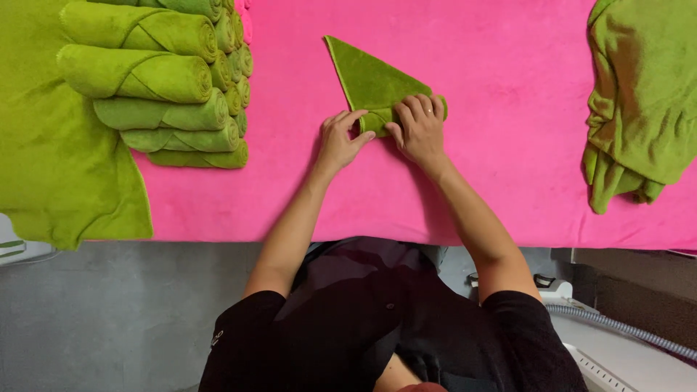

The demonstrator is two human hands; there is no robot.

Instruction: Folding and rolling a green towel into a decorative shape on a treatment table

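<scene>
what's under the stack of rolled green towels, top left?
The rolled towels lie partly on a flat green towel and partly on the pink cloth. Whatever lies beneath those cloths is covered.

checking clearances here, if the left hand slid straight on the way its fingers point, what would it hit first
The left hand points up and to the right, fingertips already at the rolled edge of the green towel. It would meet that roll first, then probably the right hand just beyond.
</scene>
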